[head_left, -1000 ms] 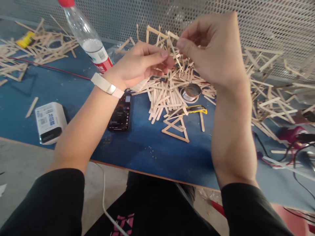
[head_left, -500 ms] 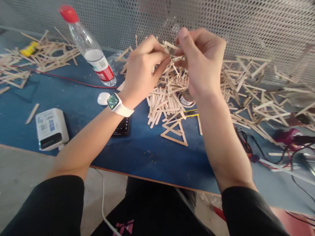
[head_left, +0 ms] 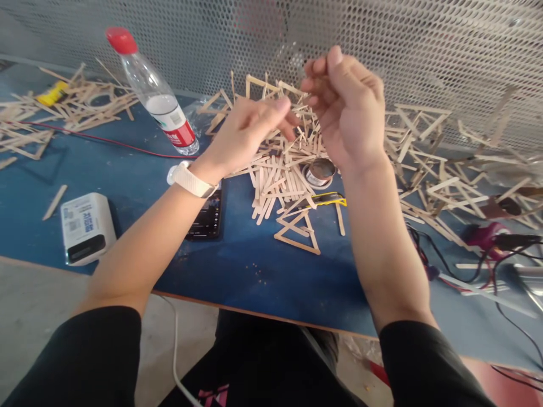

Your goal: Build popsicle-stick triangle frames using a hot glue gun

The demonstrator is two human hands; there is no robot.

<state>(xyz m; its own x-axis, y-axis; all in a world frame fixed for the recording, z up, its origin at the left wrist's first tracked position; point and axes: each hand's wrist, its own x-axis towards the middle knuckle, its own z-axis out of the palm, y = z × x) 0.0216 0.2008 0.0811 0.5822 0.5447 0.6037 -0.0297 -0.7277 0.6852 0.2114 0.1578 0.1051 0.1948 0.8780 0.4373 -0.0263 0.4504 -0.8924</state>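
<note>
My left hand (head_left: 250, 133) hovers over the left part of a pile of wooden craft sticks (head_left: 275, 178). Its thumb and fingers are apart, and I see nothing held in it. To its right my right hand (head_left: 350, 107) is raised above the pile, palm turned inward, fingers loosely bent and apart, with nothing visible between them. Below it stand a small round tin (head_left: 321, 171) and a yellow utility knife (head_left: 326, 199). A triangle of joined sticks (head_left: 299, 244) lies in front of the pile.
A red-capped water bottle (head_left: 163, 110) stands left of my left hand. A phone (head_left: 207, 217) lies partly under my left wrist. Farther left is a white box-shaped device (head_left: 87, 226). More sticks (head_left: 424, 164) and dark cables (head_left: 479, 274) are at right. A perforated metal panel (head_left: 203, 45) rises behind.
My hands have moved apart from the stick piece they were pinching together. Fingers of both have loosened; the left hand has rolled over and dropped slightly.
</note>
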